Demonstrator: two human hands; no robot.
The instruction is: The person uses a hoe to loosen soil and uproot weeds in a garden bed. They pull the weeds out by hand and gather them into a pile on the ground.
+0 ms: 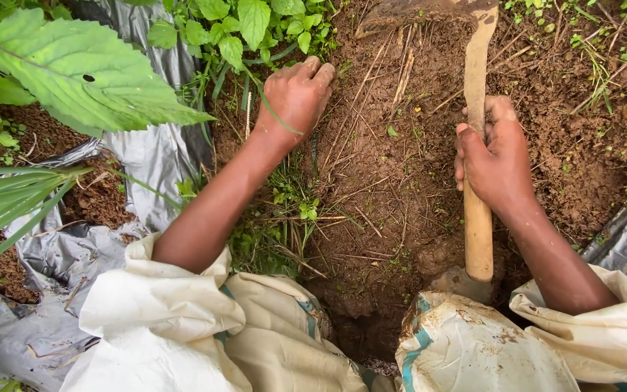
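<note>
Gripping the wooden hoe handle (477,218), the right hand (497,161) is closed tight. The left hand (297,94) clutches weeds (284,210) beside bare soil (393,145). Grey plastic sheet (154,156) and leaves (74,69) crowd the left.

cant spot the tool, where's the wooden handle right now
In the head view, the wooden handle runs up the right side over bare soil, gripped by the right hand; the left hand grabs weeds.

My single head camera looks steeply down, close over both forearms, onto bare soil (393,167) just beyond each grip.
</note>
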